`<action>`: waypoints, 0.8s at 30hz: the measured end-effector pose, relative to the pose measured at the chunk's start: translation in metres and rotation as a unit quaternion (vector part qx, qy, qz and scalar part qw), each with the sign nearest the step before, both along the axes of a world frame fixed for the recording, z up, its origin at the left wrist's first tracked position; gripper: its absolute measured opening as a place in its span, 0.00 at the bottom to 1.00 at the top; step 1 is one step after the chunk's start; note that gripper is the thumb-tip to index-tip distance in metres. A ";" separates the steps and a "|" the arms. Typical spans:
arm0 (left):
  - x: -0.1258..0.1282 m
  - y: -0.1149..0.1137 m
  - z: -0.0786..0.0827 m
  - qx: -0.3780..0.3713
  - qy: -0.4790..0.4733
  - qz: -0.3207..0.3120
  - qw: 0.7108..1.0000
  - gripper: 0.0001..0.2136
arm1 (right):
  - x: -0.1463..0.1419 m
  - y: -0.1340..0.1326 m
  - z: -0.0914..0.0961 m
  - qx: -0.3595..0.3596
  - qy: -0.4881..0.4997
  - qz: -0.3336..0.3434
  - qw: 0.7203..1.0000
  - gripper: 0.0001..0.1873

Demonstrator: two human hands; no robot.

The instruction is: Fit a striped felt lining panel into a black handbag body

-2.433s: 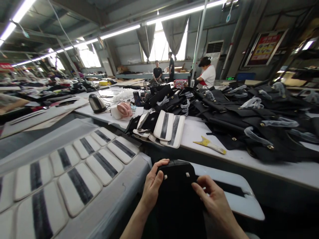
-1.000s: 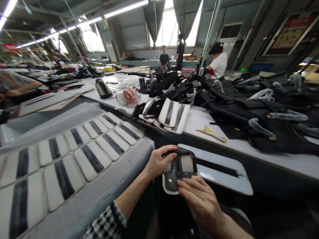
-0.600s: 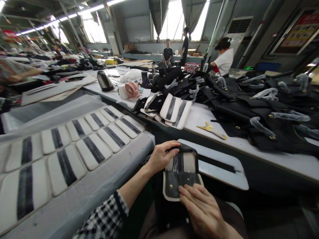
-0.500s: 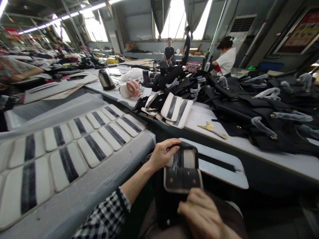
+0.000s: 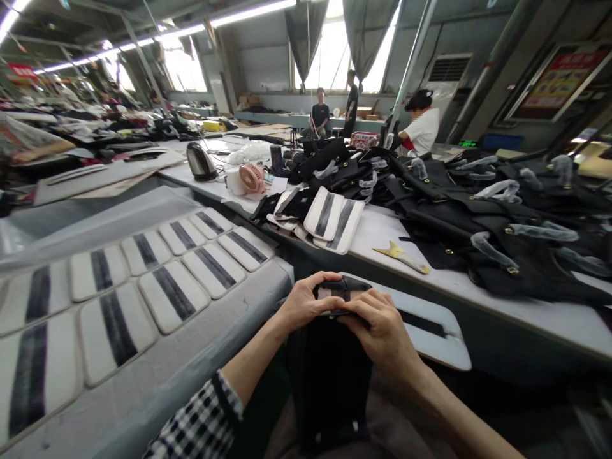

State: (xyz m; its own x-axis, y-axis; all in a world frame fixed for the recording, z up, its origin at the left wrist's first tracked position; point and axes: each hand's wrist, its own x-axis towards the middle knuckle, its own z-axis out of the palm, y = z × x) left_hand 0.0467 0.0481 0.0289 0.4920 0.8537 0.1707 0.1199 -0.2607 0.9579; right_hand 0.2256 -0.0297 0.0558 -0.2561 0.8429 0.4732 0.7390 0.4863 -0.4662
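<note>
My left hand grips the left side of a black bag piece, its thumb and fingers closed around the upper part. My right hand pinches the same piece from the right, with its fingertips close to the left thumb. Between the hands shows a cream inner face with a dark strip. Below them the black body hangs down over my lap. My fingers hide much of the folded part. A pale board with a long dark slot lies just behind and right of the hands.
On the left table, cream panels with dark strips lie in rows. More panels are piled on the facing table, near a yellow-ended tool, a pink fan and a kettle. Black bags heap at right. People are farther back.
My right hand has moved up from below the piece to grip it beside the left hand. The studded lower panel that faced me is now folded or tilted out of sight.
</note>
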 end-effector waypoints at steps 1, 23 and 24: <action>-0.001 0.000 -0.001 0.006 0.001 0.001 1.000 0.24 | -0.002 -0.001 -0.001 -0.014 0.009 0.002 1.000 0.01; -0.006 0.006 -0.031 0.075 -0.011 0.067 0.995 0.24 | -0.041 -0.112 -0.052 0.187 -0.053 0.136 0.972 0.19; -0.008 0.008 -0.032 0.055 -0.003 0.061 0.997 0.25 | -0.041 -0.114 -0.048 0.180 -0.061 0.160 0.969 0.19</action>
State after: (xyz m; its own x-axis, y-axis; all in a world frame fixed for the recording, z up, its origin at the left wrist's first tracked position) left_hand 0.0387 0.0562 -0.0032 0.3836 0.8831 0.2703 0.1512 -0.3488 0.9249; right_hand 0.1847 -0.1436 0.0076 -0.5503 0.4973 0.6707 0.5621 0.8147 -0.1429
